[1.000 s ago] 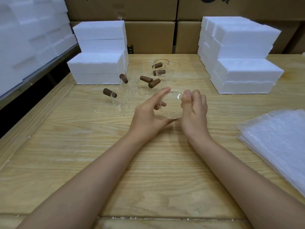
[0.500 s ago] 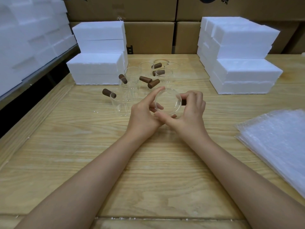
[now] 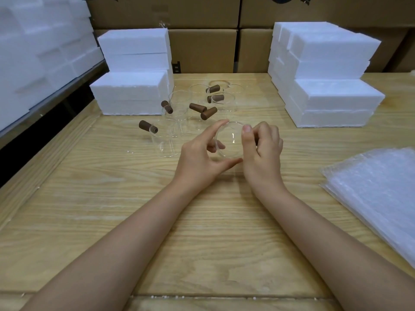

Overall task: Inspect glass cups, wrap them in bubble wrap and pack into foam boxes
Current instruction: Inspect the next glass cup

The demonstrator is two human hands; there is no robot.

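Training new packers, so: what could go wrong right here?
The left hand and right hand hold the clear cup tilted; it could slip and hit the table. The other cups stand crowded just beyond the hands; a reach forward might knock them together.

1. A pale wooden table (image 3: 112, 198) with plank grain carries everything.
2. White foam boxes stand at the back in a left stack (image 3: 132, 93) and a right stack (image 3: 332, 102).
3. Clear glass cups (image 3: 177, 113) with brown handles cluster between the stacks.
4. Bubble wrap sheets (image 3: 377, 194) lie piled at the right edge.
5. Small white foam crumbs (image 3: 166, 296) dot the near edge.
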